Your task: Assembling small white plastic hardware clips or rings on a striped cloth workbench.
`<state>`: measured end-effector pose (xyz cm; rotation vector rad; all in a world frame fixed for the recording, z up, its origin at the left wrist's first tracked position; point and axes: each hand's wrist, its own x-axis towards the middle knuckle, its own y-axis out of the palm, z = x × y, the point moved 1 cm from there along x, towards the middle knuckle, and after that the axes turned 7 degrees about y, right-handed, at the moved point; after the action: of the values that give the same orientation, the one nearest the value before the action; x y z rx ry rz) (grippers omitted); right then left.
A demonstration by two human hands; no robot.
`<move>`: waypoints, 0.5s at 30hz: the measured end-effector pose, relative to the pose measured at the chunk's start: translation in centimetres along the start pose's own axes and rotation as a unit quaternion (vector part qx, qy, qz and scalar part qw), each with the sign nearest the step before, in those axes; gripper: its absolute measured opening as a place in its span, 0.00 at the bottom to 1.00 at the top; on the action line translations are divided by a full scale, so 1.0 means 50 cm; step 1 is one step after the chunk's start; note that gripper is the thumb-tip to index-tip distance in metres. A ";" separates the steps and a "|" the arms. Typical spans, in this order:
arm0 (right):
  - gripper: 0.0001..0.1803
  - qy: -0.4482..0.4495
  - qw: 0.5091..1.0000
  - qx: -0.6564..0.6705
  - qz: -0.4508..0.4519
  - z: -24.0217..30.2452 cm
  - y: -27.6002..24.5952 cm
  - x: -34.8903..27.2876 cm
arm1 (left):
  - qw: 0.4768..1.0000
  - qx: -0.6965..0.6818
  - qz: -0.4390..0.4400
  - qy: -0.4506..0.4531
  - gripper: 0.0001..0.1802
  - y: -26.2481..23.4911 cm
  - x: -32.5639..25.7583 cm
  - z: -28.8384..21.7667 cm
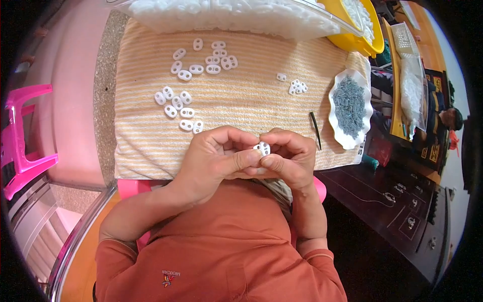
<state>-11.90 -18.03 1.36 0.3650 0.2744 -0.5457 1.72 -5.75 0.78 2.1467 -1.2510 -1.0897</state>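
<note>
Both the left hand and the right hand pinch a small white piece at the middle of the frame. It sits between their fingertips, touching both; I can't tell which way its long side points. Farther off, loose white pieces lie upper left.

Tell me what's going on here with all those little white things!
A person is pinching a small white piece with holes between the fingertips of the left hand and right hand. More white pieces lie scattered on a striped cloth. To the right are a thin dark stick and a wavy-edged white dish full of little grey bits.
</note>
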 end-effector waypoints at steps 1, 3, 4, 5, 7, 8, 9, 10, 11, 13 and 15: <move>0.15 -0.001 1.000 -0.001 0.000 0.000 0.000 -0.001 | 1.000 -0.015 0.012 -0.010 0.10 0.002 0.001 -0.001; 0.15 -0.011 0.999 0.030 0.017 0.001 0.000 0.000 | 0.999 -0.023 0.018 -0.017 0.10 0.004 0.002 -0.001; 0.15 -0.012 0.999 0.029 0.017 -0.001 -0.002 0.002 | 0.999 -0.031 0.022 -0.025 0.10 0.004 0.002 -0.001; 0.16 -0.042 0.998 0.025 0.033 -0.004 -0.004 0.005 | 0.999 -0.031 0.023 -0.024 0.10 0.003 0.002 -0.001; 0.16 -0.072 0.996 0.020 0.049 -0.006 -0.005 0.009 | 0.997 -0.048 0.057 -0.030 0.09 0.001 0.002 -0.003; 0.16 -0.086 0.995 0.014 0.054 -0.005 -0.005 0.010 | 0.997 -0.048 0.058 -0.029 0.09 0.001 0.002 -0.005; 0.16 -0.100 0.993 0.009 0.058 -0.005 -0.005 0.011 | 0.995 -0.065 0.065 -0.041 0.09 0.002 0.001 -0.007; 0.16 -0.101 0.993 0.008 0.059 -0.005 -0.003 0.011 | 0.993 -0.081 0.071 -0.053 0.08 0.002 0.000 -0.007; 0.17 -0.105 0.993 0.009 0.060 -0.005 0.000 0.011 | 0.993 -0.081 0.071 -0.052 0.08 0.001 -0.001 -0.007; 0.17 -0.111 0.992 0.008 0.060 -0.002 0.004 0.010 | 0.993 -0.078 0.079 -0.040 0.08 0.002 -0.003 -0.005; 0.17 -0.116 0.991 -0.001 0.065 0.002 0.008 0.007 | 0.993 -0.077 0.085 -0.025 0.08 0.008 -0.005 -0.004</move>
<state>-11.39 -17.90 1.42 0.3114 0.0270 -0.4553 1.60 -5.71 1.27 1.8730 -1.3011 -1.1350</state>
